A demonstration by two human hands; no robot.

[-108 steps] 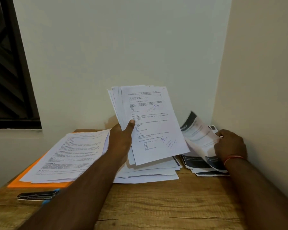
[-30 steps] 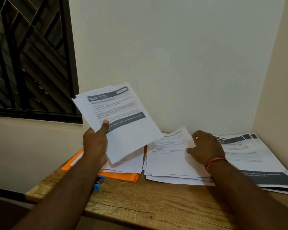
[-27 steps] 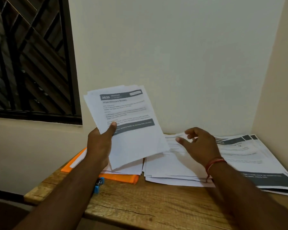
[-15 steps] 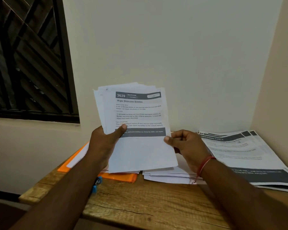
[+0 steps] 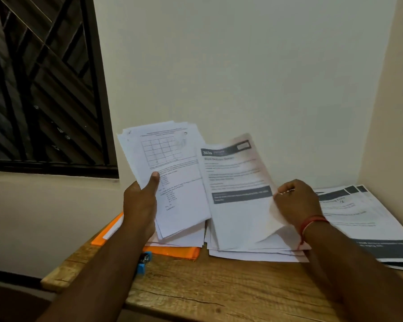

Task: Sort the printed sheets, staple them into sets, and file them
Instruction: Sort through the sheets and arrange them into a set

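- Your right hand has pulled the dark-banded sheet rightward off the stack, pinching its edge.
- Your left hand grips that stack above the worktop.

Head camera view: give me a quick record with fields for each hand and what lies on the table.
left hand: grips fanned stack, grid page on top
right hand: pinches edge of dark-banded sheet
table: orange folder at left, white pile mid, banded pile at right
stapler: by folder's front edge, partly hidden
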